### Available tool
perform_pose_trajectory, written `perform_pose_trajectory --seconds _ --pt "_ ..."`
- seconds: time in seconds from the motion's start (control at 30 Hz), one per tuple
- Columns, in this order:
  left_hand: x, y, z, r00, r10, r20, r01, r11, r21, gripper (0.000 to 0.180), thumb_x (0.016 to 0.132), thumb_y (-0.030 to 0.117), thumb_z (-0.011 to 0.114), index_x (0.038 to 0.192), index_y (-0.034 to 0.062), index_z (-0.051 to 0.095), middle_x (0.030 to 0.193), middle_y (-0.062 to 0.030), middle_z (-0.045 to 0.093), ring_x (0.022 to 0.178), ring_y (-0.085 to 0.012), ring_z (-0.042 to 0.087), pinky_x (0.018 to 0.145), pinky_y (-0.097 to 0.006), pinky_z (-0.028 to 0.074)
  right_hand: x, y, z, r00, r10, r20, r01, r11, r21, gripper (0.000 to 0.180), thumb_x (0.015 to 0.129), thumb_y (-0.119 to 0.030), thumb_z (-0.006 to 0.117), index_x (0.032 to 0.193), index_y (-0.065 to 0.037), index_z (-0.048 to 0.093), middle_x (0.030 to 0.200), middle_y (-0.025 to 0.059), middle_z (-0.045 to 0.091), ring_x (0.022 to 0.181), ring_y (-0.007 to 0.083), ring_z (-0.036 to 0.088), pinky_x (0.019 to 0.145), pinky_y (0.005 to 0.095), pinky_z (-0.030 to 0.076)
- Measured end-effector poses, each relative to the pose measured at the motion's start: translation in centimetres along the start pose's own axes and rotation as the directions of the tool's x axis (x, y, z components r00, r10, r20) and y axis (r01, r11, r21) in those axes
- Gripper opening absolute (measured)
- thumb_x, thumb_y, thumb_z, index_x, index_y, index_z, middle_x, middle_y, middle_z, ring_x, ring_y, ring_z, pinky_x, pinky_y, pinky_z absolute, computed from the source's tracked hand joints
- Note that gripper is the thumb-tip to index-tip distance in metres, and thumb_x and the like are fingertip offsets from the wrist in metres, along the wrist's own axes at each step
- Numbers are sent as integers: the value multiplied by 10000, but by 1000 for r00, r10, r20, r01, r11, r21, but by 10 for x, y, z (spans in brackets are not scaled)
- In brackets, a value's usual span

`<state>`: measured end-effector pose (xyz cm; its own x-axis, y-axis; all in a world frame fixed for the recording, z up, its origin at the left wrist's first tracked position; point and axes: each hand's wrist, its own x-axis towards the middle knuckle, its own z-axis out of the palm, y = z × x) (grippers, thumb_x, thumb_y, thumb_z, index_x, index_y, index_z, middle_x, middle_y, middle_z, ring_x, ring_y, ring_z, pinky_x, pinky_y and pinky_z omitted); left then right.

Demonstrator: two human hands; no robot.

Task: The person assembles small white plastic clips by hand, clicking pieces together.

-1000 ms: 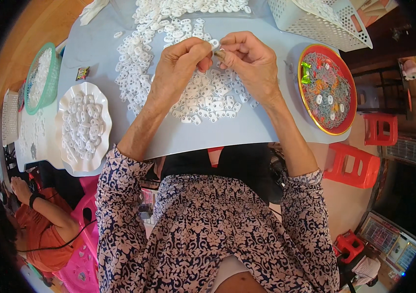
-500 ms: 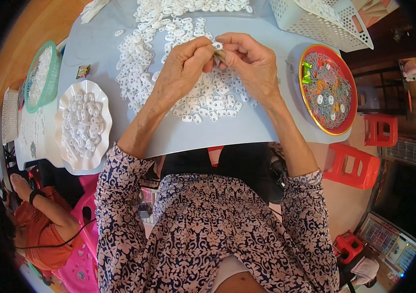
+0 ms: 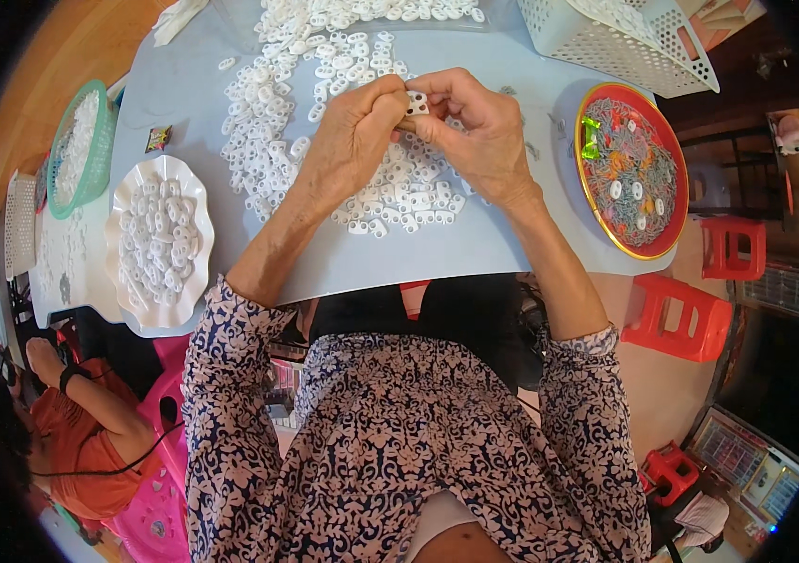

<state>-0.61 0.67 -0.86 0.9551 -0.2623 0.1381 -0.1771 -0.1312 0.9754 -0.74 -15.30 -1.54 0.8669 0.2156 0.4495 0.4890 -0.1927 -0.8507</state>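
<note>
Both my hands meet over the heap of small white plastic pieces (image 3: 409, 192), each an oval with two holes. Between my fingertips is one white two-hole plastic piece (image 3: 417, 103), its holes facing up. My right hand (image 3: 482, 139) pinches it between thumb and fingers. My left hand (image 3: 354, 136) is closed, with curled fingers against the piece's left side. Whether anything else small is inside the left fingers is hidden. Right of my hands stands a red tray (image 3: 678, 178) with a gold rim, holding many thin grey metal bits (image 3: 642, 155), orange bits and a few white pieces.
A white scalloped dish (image 3: 119, 255) of white pieces stands at the left edge, near a small wrapper (image 3: 158, 139) and a green basket (image 3: 99, 178). A grey perforated basket (image 3: 597, 56) is at the far right. Red stools (image 3: 686, 324) stand right; a person in orange (image 3: 99, 422) sits left.
My right hand has shifted slightly left and down, and its fingers have changed their hold. The white piece, mostly covered before, now shows its holes. My left hand has moved a little.
</note>
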Motion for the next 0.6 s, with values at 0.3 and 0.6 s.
perform_pose_trajectory --seconds 0.3,0.6 --pt "-6 -2 6 995 94 -22 -92 992 92 237 920 151 397 754 -10 450 623 -41 386 602 -101 360 532 -281 358 -1 0 -3 994 -106 23 108 986 -129 196 730 -69 722 876 -21 601 700 61 638 581 140 602 550 257 489" --pt "-10 8 8 999 37 24 -39 995 94 253 925 160 390 745 -13 435 615 -43 385 594 -109 359 516 -298 346 0 -5 -8 982 -190 14 190 969 -160 151 730 -47 714 821 -4 601 704 75 643 575 124 589 541 256 484"
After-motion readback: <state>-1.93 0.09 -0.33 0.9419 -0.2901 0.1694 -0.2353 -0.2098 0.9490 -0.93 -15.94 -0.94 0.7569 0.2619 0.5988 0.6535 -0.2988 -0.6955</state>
